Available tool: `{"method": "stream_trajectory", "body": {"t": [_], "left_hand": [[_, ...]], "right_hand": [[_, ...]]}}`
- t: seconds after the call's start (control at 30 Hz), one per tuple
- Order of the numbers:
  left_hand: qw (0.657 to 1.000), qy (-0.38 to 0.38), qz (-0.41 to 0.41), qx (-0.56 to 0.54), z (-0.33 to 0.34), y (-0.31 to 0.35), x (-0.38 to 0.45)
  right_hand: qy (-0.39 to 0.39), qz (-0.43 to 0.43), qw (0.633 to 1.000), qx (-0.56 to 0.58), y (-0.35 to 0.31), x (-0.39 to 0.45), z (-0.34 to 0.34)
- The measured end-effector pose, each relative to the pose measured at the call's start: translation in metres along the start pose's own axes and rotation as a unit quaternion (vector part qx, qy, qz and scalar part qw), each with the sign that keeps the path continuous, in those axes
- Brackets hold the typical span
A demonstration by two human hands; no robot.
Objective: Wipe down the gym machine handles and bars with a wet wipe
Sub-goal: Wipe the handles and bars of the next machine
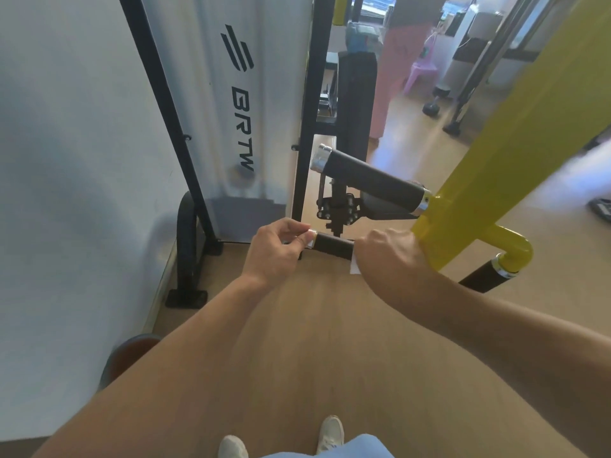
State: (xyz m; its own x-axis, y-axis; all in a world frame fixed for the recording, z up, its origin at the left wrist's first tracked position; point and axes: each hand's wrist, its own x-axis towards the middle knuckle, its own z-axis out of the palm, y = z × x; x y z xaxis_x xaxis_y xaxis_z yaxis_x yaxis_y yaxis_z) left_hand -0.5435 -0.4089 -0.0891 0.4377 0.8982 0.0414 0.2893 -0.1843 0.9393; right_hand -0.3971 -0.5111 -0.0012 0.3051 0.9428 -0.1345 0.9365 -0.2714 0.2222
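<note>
A short black padded handle (331,246) with a chrome end cap juts left from the yellow machine arm (515,133). My left hand (276,249) pinches the chrome end of that handle with thumb and fingers. My right hand (386,252) is closed around the handle's inner end, with a white wet wipe (354,266) showing under the fingers. A longer black handle (373,180) sits above, and a third black grip (484,276) points down to the right under a yellow elbow.
The white shrouded weight stack with a black frame (244,120) stands to the left, its foot (186,297) on the wooden floor. A person in pink trousers (396,61) stands beyond. A dumbbell (436,100) and other machines are at the back right. My shoes (330,431) are below.
</note>
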Motion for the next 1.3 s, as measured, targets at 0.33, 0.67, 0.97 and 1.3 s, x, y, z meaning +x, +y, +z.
{"method": "stream_trajectory", "body": {"t": [0.33,0.67,0.97,1.3], "left_hand": [[1.0,0.003,0.001,-0.022,0.007,-0.001,-0.001],[1.0,0.005,-0.011,-0.019,0.011,0.005,0.0],[1.0,0.004,-0.022,-0.006,0.006,0.007,-0.005],[1.0,0.004,-0.028,-0.001,0.003,0.01,-0.012]], "right_hand": [[0.084,-0.063,0.994,-0.043,-0.006,-0.004,0.015],[0.138,-0.106,0.985,0.006,-0.01,0.003,0.016],[0.032,-0.086,0.97,-0.225,0.008,-0.019,0.016],[0.042,-0.058,0.995,-0.073,0.001,-0.007,0.011]]}}
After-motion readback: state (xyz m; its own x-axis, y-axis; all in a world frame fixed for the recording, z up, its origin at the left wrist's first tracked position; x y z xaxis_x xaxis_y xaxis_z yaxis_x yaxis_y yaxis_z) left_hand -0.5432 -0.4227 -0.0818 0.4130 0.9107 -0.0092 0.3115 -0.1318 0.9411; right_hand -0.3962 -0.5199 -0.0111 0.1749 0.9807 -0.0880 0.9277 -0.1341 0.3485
